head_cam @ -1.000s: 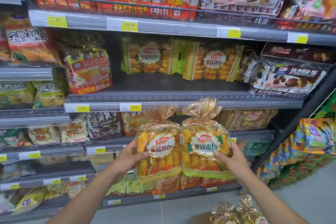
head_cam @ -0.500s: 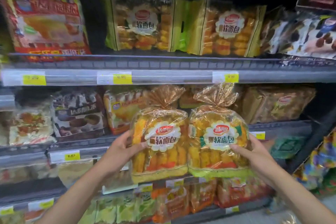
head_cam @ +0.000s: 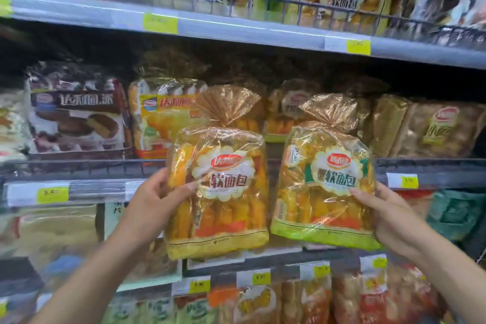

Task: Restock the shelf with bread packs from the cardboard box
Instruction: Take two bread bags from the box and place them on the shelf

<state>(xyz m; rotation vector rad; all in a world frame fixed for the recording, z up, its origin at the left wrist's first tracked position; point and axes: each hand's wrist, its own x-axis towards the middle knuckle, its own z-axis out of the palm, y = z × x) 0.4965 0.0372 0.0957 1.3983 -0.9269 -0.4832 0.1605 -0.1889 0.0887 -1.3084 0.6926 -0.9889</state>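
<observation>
I hold two clear bread packs with gold twisted tops in front of the middle shelf (head_cam: 434,169). My left hand (head_cam: 157,200) grips the yellow-bottomed pack (head_cam: 226,208) by its left side, thumb on its front. My right hand (head_cam: 381,213) grips the green-bottomed pack (head_cam: 326,192) at its lower right corner. The two packs stand upright, side by side, a small gap between them. Behind them on the shelf sit more packs of the same bread (head_cam: 294,108). The cardboard box is out of view.
A brown cake pack (head_cam: 76,116) and a yellow one (head_cam: 160,118) stand to the left on the same shelf. Brown bread bags (head_cam: 441,129) fill its right side. The upper shelf (head_cam: 236,31) carries more bread behind a wire rail. Lower shelves hold other snack packs (head_cam: 263,302).
The view has closed in on the middle shelf. Both hands have raised the two packs toward it, and the packs have drifted slightly apart.
</observation>
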